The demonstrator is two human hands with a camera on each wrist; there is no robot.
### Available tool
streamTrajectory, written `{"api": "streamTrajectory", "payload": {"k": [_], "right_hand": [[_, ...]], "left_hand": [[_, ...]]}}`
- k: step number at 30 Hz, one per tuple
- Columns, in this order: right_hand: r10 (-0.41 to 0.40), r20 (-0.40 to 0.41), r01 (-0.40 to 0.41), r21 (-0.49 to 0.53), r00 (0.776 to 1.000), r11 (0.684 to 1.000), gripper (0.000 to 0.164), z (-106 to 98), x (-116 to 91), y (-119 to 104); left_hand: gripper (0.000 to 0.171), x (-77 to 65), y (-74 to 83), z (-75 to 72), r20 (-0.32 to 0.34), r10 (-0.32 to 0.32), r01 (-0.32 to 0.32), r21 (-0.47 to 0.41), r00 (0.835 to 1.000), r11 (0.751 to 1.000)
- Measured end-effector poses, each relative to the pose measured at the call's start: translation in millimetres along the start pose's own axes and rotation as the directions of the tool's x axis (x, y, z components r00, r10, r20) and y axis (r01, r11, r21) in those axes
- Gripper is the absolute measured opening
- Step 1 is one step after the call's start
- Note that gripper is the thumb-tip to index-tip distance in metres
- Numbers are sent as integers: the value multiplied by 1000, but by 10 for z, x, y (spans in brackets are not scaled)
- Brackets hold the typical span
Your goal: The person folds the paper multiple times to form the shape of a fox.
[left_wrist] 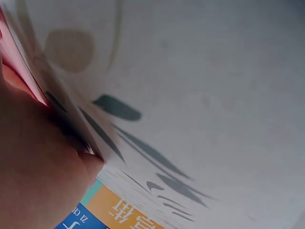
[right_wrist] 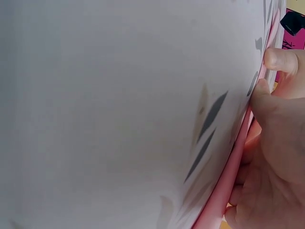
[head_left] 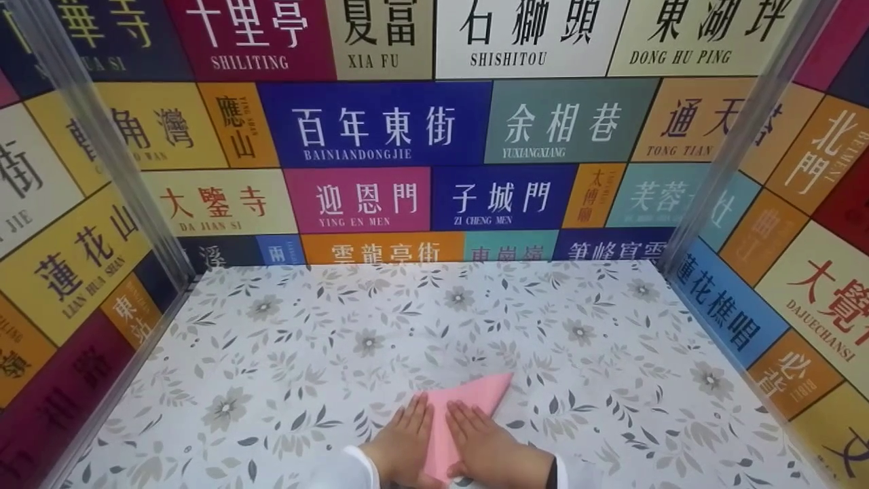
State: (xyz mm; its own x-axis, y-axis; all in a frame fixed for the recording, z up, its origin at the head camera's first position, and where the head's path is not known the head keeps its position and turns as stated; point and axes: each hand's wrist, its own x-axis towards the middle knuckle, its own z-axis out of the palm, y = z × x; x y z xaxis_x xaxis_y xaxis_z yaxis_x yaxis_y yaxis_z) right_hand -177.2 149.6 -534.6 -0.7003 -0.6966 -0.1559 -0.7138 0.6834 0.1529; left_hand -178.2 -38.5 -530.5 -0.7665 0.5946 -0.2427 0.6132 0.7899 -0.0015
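A folded sheet of pink paper [head_left: 442, 435] lies on the table near its front edge, one pointed corner reaching up to the right. My left hand [head_left: 406, 438] rests flat on its left side, fingers straight and pointing away from me. On the right part of the paper lies my right hand [head_left: 492, 445], its fingers extended and pressing down. In the right wrist view the pink paper [right_wrist: 221, 195] runs as a thin strip beneath the right hand [right_wrist: 279, 138]. The left wrist view shows the left hand [left_wrist: 43, 157] low against the table, with only a sliver of paper visible.
A white tabletop [head_left: 299, 353] patterned with grey flowers and leaves spreads around the paper. Behind it and on both sides stand panels [head_left: 373, 125] of coloured blocks with Chinese lettering. Clear upright posts [head_left: 719, 136] mark the back corners.
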Motion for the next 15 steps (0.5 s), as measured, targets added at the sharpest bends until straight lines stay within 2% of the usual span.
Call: {"api": "streamTrajectory", "payload": {"k": [6, 15], "right_hand": [[54, 57, -59, 81, 997, 995, 80, -12, 11, 97], [32, 52, -39, 138, 998, 990, 82, 4, 10, 184]], "left_hand": [[111, 8, -6, -10, 23, 1, 0, -15, 1000, 1000], [113, 40, -26, -4, 61, 4, -1, -49, 998, 999]]}}
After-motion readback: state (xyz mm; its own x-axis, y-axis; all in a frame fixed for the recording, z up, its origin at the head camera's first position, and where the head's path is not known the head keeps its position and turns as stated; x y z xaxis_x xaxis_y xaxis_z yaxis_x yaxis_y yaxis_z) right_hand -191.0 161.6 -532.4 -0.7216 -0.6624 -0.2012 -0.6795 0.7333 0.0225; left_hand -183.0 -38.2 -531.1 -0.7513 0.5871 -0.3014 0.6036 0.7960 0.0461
